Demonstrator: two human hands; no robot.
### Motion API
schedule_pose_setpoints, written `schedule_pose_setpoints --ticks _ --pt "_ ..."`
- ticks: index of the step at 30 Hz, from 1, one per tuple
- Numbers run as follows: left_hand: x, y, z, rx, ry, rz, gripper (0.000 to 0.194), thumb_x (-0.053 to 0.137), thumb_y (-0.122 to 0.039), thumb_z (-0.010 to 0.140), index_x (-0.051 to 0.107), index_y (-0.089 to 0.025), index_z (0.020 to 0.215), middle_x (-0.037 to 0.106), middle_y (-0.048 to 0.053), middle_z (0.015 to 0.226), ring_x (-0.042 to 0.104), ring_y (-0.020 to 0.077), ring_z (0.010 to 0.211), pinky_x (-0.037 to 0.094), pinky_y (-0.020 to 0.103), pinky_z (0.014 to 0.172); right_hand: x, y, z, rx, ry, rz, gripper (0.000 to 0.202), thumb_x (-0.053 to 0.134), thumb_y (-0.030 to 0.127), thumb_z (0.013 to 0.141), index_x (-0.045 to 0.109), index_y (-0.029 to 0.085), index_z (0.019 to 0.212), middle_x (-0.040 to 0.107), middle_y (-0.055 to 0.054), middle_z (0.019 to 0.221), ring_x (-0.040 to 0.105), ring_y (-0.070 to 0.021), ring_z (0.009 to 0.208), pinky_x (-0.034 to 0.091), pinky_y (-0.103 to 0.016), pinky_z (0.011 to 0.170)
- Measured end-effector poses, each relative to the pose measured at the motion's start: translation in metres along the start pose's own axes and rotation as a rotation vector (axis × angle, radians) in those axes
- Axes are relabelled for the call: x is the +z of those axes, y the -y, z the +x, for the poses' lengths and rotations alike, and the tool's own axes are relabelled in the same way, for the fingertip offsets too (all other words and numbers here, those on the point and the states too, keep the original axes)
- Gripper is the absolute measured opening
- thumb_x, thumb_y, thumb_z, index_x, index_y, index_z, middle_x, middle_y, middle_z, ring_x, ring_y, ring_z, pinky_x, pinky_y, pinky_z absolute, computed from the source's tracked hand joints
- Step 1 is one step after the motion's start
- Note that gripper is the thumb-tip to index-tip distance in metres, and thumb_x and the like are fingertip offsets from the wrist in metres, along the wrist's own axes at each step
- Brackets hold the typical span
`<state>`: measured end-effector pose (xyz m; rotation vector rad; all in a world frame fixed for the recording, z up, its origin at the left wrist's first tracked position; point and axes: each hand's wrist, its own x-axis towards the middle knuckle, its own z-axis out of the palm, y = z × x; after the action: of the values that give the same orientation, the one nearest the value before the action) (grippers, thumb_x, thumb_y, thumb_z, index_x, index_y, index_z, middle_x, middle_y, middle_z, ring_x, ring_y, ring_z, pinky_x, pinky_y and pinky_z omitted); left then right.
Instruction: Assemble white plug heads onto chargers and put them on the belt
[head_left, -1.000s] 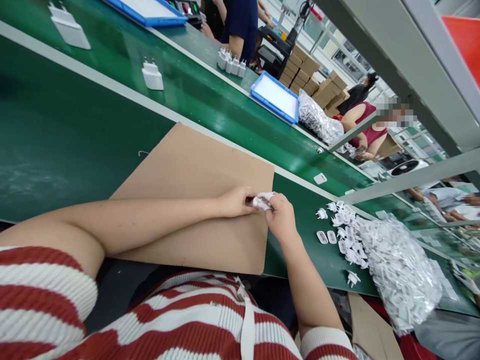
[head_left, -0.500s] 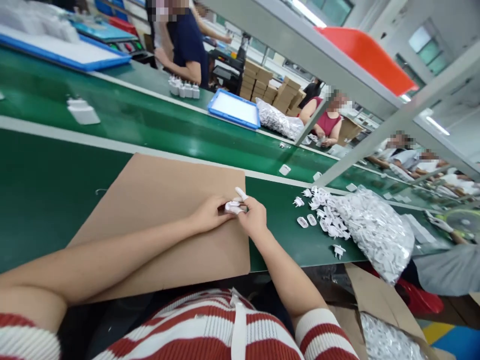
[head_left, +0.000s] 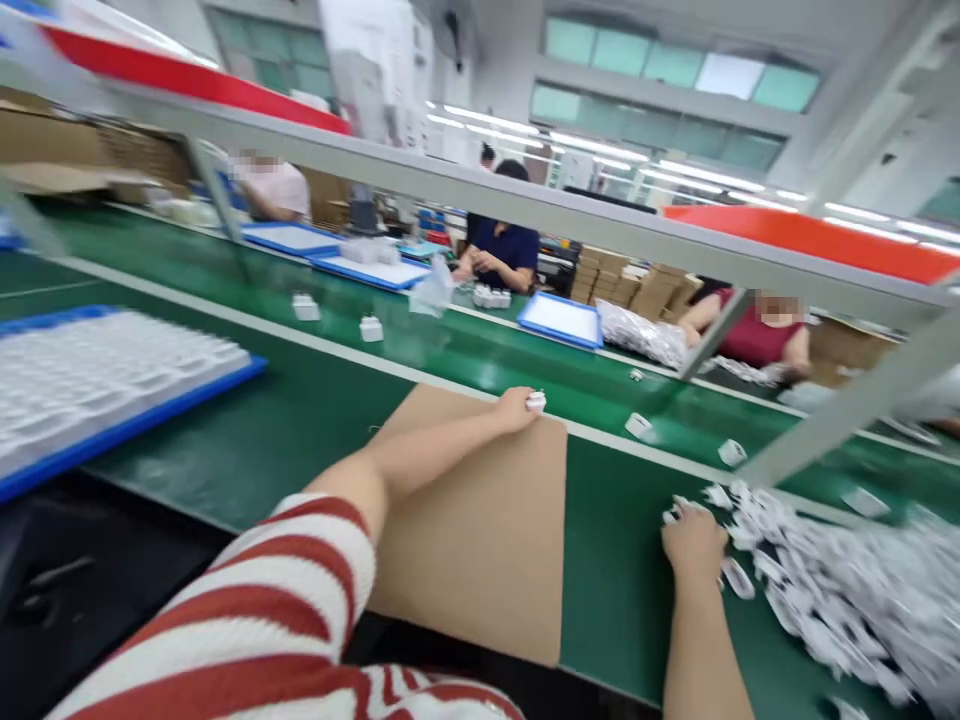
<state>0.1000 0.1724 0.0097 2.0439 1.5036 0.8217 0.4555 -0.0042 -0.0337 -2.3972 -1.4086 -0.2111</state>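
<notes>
My left hand (head_left: 516, 408) is stretched out to the far edge of the brown cardboard sheet (head_left: 480, 530), its fingers closed on a small white plug piece (head_left: 535, 401). On the right, my right hand (head_left: 694, 540) is at the left edge of a heap of loose white plug parts (head_left: 806, 585). White pieces show at its curled fingertips, partly covered by the hand. Just beside that hand lies an oval white part (head_left: 738, 578) on the green table.
A blue tray of white parts (head_left: 112, 385) stands at the left. Behind the pale rail, white adapters (head_left: 371, 328) lie on the green belt (head_left: 480, 365). A slanted metal post (head_left: 832, 400) rises at the right. People sit across the belt.
My hands have moved apart: the left went forward to the cardboard's far edge with a white piece, the right went to the heap. The view has swung left and up, bringing in the blue tray.
</notes>
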Motion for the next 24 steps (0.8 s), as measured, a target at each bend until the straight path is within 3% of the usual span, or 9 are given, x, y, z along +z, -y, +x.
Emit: schedule_pose_setpoints --ticks 3,6,9,11,14,16,18,21,24 --pt "-0.006 0.013 0.043 -0.093 -0.090 0.039 0.025 0.075 -0.023 0.084 0.073 -0.015 0.108 0.074 0.017 0.120 0.067 0.0300 0.114 0.053 0.035 0.096 0.020 -0.009 0.014 -0.046 -0.046 0.087 0.049 0.053 0.020 0.073 0.080 0.014 0.113 0.068 -0.022 0.107 0.065 -0.0413 0.102 0.051 -0.054 0.090" --pt "-0.005 0.024 0.066 -0.163 -0.142 0.050 0.030 0.072 -0.027 0.091 0.070 -0.013 0.117 0.071 0.017 0.129 0.065 0.0278 0.120 0.050 0.040 0.105 0.017 -0.004 0.012 -0.068 -0.127 0.262 0.045 0.056 0.034 0.076 0.080 0.014 0.109 0.065 -0.022 0.111 0.064 -0.0390 0.100 0.052 -0.053 0.092" --pt "-0.005 0.034 0.077 -0.247 -0.166 0.056 0.035 0.074 -0.027 0.089 0.067 -0.014 0.120 0.071 0.018 0.126 0.065 0.0286 0.120 0.049 0.040 0.105 0.009 0.009 0.001 -0.115 -0.161 0.402 0.050 0.056 0.046 0.077 0.079 0.014 0.108 0.061 -0.024 0.124 0.064 -0.0334 0.093 0.053 -0.051 0.092" --pt "-0.005 0.037 0.079 -0.304 -0.202 0.069 0.045 0.077 -0.025 0.084 0.065 -0.014 0.126 0.071 0.021 0.125 0.062 0.0325 0.124 0.048 0.039 0.105 0.006 0.019 -0.004 -0.127 -0.113 0.470 0.048 0.059 0.048 0.074 0.078 0.017 0.104 0.064 -0.020 0.117 0.062 -0.0277 0.080 0.054 -0.050 0.089" --pt "0.002 0.033 0.078 -0.352 -0.333 0.113 0.072 0.074 -0.027 0.084 0.046 -0.010 0.148 0.051 0.028 0.151 0.041 0.0408 0.147 0.036 0.050 0.119 0.003 0.029 -0.010 -0.119 -0.039 0.550 0.047 0.068 0.053 0.067 0.076 0.019 0.099 0.065 -0.012 0.101 0.059 -0.0230 0.070 0.056 -0.046 0.082" --pt "0.015 0.023 0.077 -0.240 -0.415 0.123 0.081 0.069 -0.028 0.088 0.032 -0.009 0.157 0.031 0.028 0.165 0.023 0.0423 0.156 0.023 0.055 0.127 0.001 0.034 -0.013 -0.128 -0.036 0.573 0.049 0.070 0.053 0.066 0.075 0.019 0.102 0.063 -0.010 0.099 0.059 -0.0228 0.070 0.056 -0.044 0.079" --pt "0.035 0.008 0.077 0.011 -0.361 0.095 0.078 0.064 -0.027 0.089 0.032 -0.009 0.158 0.027 0.027 0.167 0.020 0.0415 0.157 0.018 0.056 0.129 -0.001 0.037 -0.015 -0.146 -0.055 0.589 0.046 0.065 0.050 0.072 0.075 0.019 0.104 0.061 -0.010 0.099 0.059 -0.0223 0.071 0.056 -0.043 0.077" --pt "0.075 -0.023 0.081 0.327 -0.120 0.048 0.082 0.071 -0.029 0.081 0.041 -0.014 0.156 0.036 0.021 0.165 0.029 0.0395 0.154 0.023 0.052 0.130 -0.002 0.040 -0.019 -0.190 -0.050 0.590 0.039 0.056 0.039 0.076 0.076 0.018 0.103 0.061 -0.010 0.097 0.059 -0.0219 0.071 0.054 -0.041 0.076" --pt "0.113 -0.057 0.089 0.448 0.141 0.043 0.104 0.082 -0.035 0.070 0.035 -0.018 0.162 0.020 0.018 0.175 0.018 0.0419 0.160 0.024 0.053 0.130 0.000 0.042 -0.023 -0.218 -0.044 0.561 0.039 0.053 0.034 0.077 0.076 0.018 0.105 0.060 -0.010 0.096 0.058 -0.0226 0.073 0.053 -0.040 0.075"
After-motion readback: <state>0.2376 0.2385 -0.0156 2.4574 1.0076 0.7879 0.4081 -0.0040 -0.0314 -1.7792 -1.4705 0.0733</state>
